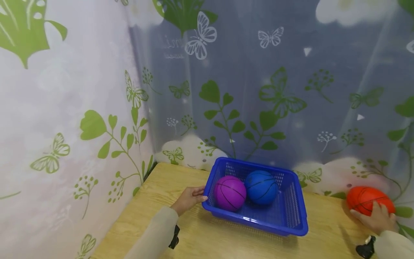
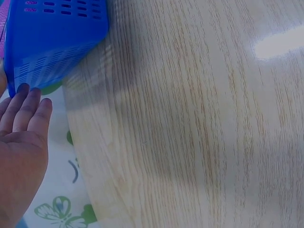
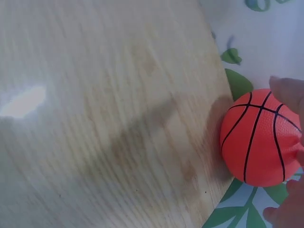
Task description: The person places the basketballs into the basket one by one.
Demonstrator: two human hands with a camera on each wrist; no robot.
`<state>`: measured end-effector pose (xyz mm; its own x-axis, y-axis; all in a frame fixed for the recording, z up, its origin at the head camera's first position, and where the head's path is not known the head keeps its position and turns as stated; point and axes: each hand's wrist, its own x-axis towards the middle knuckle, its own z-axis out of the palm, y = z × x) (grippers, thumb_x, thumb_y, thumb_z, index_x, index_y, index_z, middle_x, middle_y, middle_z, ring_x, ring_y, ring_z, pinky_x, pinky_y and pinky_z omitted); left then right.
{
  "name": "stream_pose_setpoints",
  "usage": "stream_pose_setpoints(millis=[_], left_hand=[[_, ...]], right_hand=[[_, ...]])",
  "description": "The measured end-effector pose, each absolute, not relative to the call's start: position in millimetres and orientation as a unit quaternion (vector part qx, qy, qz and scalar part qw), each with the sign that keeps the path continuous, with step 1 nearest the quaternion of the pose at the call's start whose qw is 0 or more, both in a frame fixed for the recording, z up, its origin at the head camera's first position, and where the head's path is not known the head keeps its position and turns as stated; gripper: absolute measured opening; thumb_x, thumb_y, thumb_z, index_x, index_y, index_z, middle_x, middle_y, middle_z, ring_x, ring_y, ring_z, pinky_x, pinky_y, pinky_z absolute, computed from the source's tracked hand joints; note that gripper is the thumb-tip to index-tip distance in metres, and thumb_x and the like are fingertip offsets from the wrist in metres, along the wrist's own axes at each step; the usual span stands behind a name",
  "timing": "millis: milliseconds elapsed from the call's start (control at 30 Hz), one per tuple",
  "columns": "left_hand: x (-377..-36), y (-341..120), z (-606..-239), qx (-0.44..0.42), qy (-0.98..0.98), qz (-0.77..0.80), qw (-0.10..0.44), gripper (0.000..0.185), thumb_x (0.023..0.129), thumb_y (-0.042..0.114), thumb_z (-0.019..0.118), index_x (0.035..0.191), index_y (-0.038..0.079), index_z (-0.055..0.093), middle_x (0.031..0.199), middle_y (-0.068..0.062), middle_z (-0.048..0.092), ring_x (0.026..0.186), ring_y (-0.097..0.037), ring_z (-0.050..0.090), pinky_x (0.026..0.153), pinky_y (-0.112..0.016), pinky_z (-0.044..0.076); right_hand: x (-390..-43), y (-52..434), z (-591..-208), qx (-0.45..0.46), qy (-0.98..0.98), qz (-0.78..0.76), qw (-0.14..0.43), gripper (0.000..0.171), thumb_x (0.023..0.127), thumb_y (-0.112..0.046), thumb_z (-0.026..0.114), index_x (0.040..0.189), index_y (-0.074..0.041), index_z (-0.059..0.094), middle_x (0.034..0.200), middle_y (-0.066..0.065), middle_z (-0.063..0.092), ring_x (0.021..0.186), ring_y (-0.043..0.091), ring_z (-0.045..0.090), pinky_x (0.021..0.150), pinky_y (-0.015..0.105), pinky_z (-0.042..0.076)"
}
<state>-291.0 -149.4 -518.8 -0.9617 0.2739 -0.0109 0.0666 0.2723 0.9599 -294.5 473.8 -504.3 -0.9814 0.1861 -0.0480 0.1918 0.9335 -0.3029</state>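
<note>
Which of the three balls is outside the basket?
The orange ball, on the table's far right edge under the right hand. The purple ball and blue ball both sit inside the basket.

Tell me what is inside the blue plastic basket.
The blue slotted plastic basket holds two small balls side by side: a purple basketball-patterned ball and a blue one. Bare basket floor shows in front of them; the floor beneath and behind the balls is hidden.
</note>
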Motion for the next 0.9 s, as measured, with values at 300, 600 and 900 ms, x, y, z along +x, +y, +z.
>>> stream_pose_setpoints(millis=[300,600,900], left_hand=[[-293,-147,-520,0.111,0.783,0.605,0.088,0.053,0.093,0.014,0.063,0.138,-0.007,0.045,0.136,-0.026,0.051,0.125,-0.037,0.051,0.098,-0.037,0.050],[-293,-145,-517,0.106,0.792,0.595,0.086,0.052,0.094,0.013,0.062,0.139,-0.007,0.045,0.134,-0.027,0.052,0.123,-0.036,0.053,0.098,-0.038,0.050],[-291,-142,-518,0.087,0.791,0.597,0.100,0.053,0.093,0.012,0.063,0.138,-0.008,0.045,0.134,-0.027,0.052,0.123,-0.037,0.053,0.098,-0.037,0.050]], right_hand=[[-284,472,-520,0.015,0.985,-0.162,-0.052,0.094,0.094,-0.041,0.054,0.138,0.026,0.005,0.133,0.048,0.014,0.111,0.070,0.024,0.092,0.077,0.027],[-263,460,-540,0.037,0.985,-0.168,-0.019,0.094,0.093,-0.042,0.055,0.146,0.010,-0.001,0.149,0.036,-0.002,0.116,0.069,0.012,0.079,0.084,0.026],[-228,446,-554,0.020,0.969,-0.190,-0.159,0.067,0.089,-0.022,0.061,0.136,0.015,0.031,0.135,0.041,0.025,0.110,0.067,0.029,0.081,0.077,0.032]])
